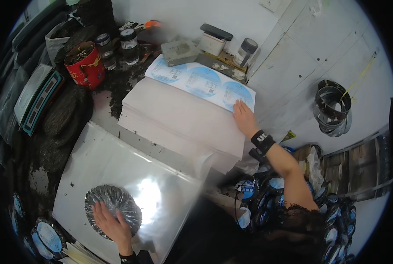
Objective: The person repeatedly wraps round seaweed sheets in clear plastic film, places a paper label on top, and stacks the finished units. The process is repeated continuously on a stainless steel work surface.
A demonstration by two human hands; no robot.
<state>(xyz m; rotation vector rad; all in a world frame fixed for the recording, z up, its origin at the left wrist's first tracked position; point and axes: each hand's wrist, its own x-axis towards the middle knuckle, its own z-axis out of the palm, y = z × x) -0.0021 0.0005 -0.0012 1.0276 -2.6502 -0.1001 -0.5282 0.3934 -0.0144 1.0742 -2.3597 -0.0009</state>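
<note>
My left hand (112, 222) lies flat on a round, dark bundle wrapped in clear plastic film (125, 201). The bundle rests on a stack of shiny clear plastic sheets (94, 151), which catches a bright glare. My right hand (245, 119) touches the right-hand round label on a sheet of blue-and-white printed labels (203, 82). Three round labels show in a row, bearing writing and printed codes. Blank pale backing paper (183, 112) spreads below them. Whether my right fingertips pinch the label's edge cannot be made out.
A grey block (180, 52) weighs on the label sheet's far edge. Lidded jars (129, 46), a red bucket (85, 66) and a scale (41, 99) stand to the left amid dark soil-like material. Tape rolls (333, 100) hang at right. Wrapped, labelled bundles (265, 198) pile up below my right arm.
</note>
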